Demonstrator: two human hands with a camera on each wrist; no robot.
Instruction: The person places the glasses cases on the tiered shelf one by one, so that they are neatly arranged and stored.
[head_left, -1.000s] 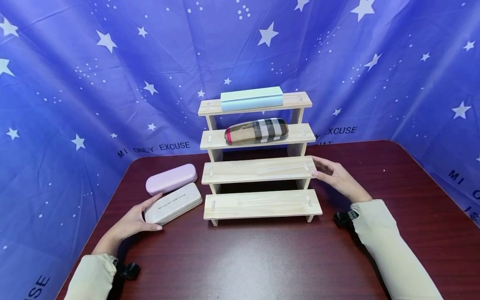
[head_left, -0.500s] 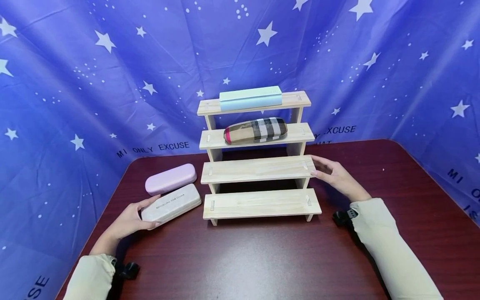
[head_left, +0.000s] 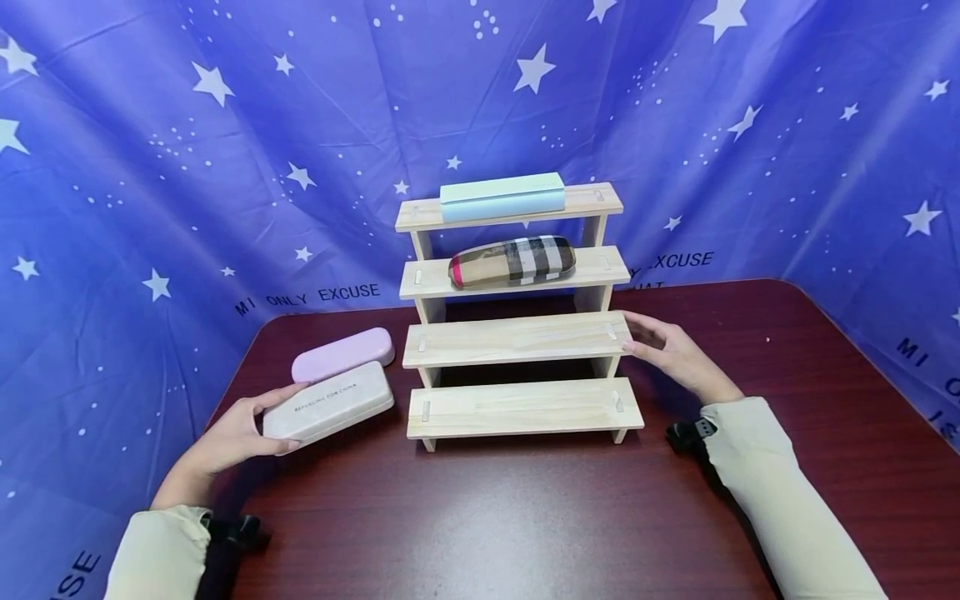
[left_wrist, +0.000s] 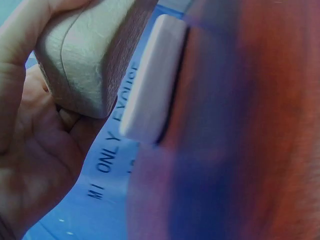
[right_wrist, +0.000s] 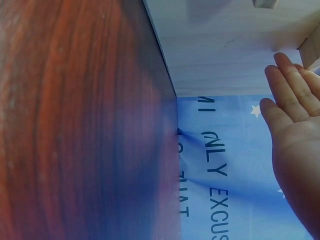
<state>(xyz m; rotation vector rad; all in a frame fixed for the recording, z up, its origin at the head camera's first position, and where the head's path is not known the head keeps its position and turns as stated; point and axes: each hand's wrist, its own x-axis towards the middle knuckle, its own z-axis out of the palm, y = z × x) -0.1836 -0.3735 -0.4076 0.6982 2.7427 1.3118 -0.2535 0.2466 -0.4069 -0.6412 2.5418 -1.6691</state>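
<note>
My left hand (head_left: 238, 432) grips a pale grey glasses case (head_left: 330, 406) printed with dark lettering, thumb on the near side and fingers on the far side. In the left wrist view the case's rounded end (left_wrist: 85, 65) sits between thumb and fingers, raised over the table. A lilac glasses case (head_left: 341, 353) lies just behind it, partly overlapped. To the right stands a wooden four-step display stand (head_left: 517, 340). Against the right end of its second step from the bottom rests my right hand (head_left: 678, 354); the right wrist view shows its fingers (right_wrist: 287, 95) straight beside the side panel.
A light blue box-shaped case (head_left: 502, 200) lies on the stand's top step, and a plaid case (head_left: 513, 262) on the step below. The dark red table (head_left: 525, 517) stretches in front. Behind hangs a blue star-patterned curtain (head_left: 337, 167).
My left hand has taken the pale grey case up and left from its spot beside the stand. The right hand stays at the step's end.
</note>
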